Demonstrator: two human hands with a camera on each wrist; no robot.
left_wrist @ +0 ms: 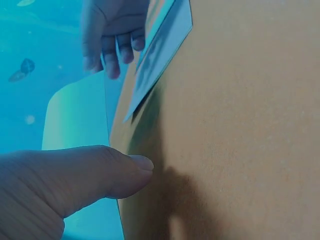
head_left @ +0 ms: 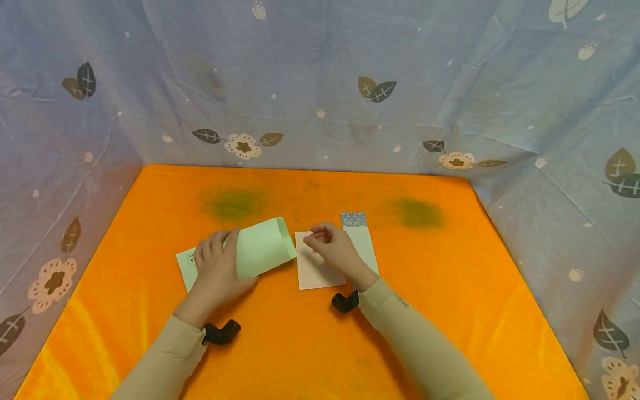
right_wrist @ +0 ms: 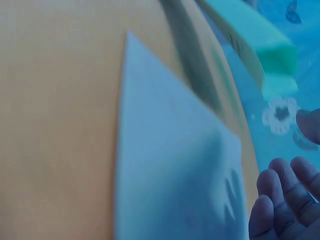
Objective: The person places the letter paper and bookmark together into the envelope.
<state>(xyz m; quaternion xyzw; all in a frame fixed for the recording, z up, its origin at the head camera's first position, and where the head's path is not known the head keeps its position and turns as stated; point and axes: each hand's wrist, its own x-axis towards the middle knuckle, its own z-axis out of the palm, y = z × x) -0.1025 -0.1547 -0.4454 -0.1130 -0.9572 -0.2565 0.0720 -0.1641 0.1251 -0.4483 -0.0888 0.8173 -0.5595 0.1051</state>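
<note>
A light green envelope (head_left: 265, 247), its flap end standing open at the right, is gripped by my left hand (head_left: 217, 272). The fingers lie over its upper side, and the thumb (left_wrist: 115, 172) is at the near edge. In the right wrist view the mouth of the envelope (right_wrist: 280, 62) gapes. My right hand (head_left: 336, 251) hovers over a pale pinkish sheet of paper (head_left: 312, 272), fingers loosely bent and thumb apart from them, with nothing between. That sheet (right_wrist: 170, 140) lies flat in the right wrist view, with the hand's shadow on it.
Partly under the right wrist lies a long pale card (head_left: 362, 244) with a blue patterned band at its far end. An orange cloth (head_left: 280, 355) covers the table. Patterned curtains (head_left: 310, 66) hang along the back and both sides. Dark wrist-worn devices (head_left: 222, 333) stick out below both cuffs.
</note>
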